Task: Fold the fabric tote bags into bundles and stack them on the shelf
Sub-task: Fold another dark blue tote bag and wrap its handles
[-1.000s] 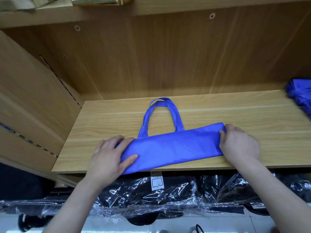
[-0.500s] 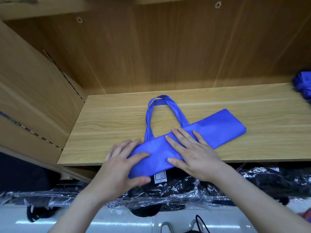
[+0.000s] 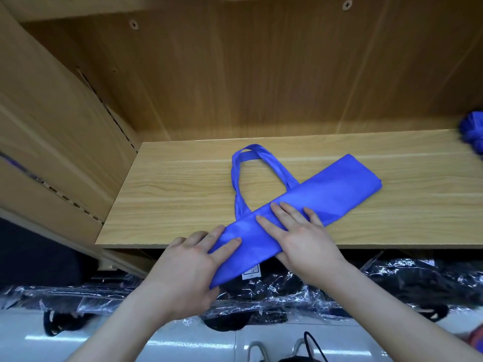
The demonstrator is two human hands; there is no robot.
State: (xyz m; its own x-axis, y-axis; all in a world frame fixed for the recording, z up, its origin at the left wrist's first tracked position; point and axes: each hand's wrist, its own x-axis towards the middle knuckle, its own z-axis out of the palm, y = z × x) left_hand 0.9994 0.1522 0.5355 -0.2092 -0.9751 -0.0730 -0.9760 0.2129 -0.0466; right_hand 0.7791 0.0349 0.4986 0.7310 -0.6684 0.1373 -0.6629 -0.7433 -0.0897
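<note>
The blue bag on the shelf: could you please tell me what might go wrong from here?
1. The bag overhangs the front edge of the shelf at its near end, where the left hand grips it; if that grip loosens, it may slide off.
2. The handles lie loose behind the fold and could end up outside the bundle.
3. The right hand presses flat on a bag lying askew to the shelf edge, so the next fold may come out uneven.

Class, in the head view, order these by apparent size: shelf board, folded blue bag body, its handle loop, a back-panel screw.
1. shelf board
2. folded blue bag body
3. handle loop
4. screw
</note>
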